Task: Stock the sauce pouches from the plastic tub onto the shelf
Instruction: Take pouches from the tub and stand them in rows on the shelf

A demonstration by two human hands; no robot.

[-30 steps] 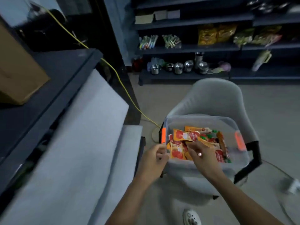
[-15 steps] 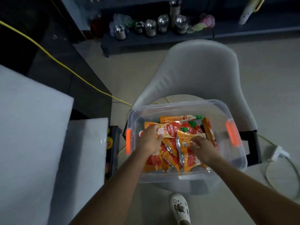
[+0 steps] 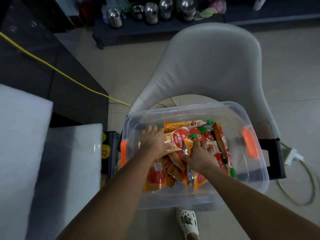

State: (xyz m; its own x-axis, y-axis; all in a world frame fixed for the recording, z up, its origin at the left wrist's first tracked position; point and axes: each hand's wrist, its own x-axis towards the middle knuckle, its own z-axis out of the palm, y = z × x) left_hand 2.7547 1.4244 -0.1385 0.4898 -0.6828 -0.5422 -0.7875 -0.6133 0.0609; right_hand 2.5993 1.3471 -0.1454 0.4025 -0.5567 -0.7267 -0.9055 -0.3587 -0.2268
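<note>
A clear plastic tub (image 3: pixel 256 179) with orange handles sits on a pale chair seat. Inside lie several orange and red sauce pouches (image 3: pixel 180 126) with green caps, piled loosely. My left hand (image 3: pixel 153 141) is inside the tub at its left side, fingers closed over the end of a cream and red pouch (image 3: pixel 179 139). My right hand (image 3: pixel 199 155) is in the middle of the pile, fingers curled around an orange pouch (image 3: pixel 188 144) with a silver back. Both forearms reach in from the bottom of the view.
The pale chair (image 3: pixel 213 66) backs the tub. White shelf boards (image 3: pixel 69 170) lie at the left, with a dark shelf edge holding packets (image 3: pixel 105 149) beside the tub. A yellow cable (image 3: pixel 52 68) crosses the floor. Steel pots (image 3: pixel 152 11) stand on a far low shelf. My shoe (image 3: pixel 187 220) is below.
The view tipped down onto the tub. Both hands went from the tub's near rim into the pile, and each has closed on a pouch.
</note>
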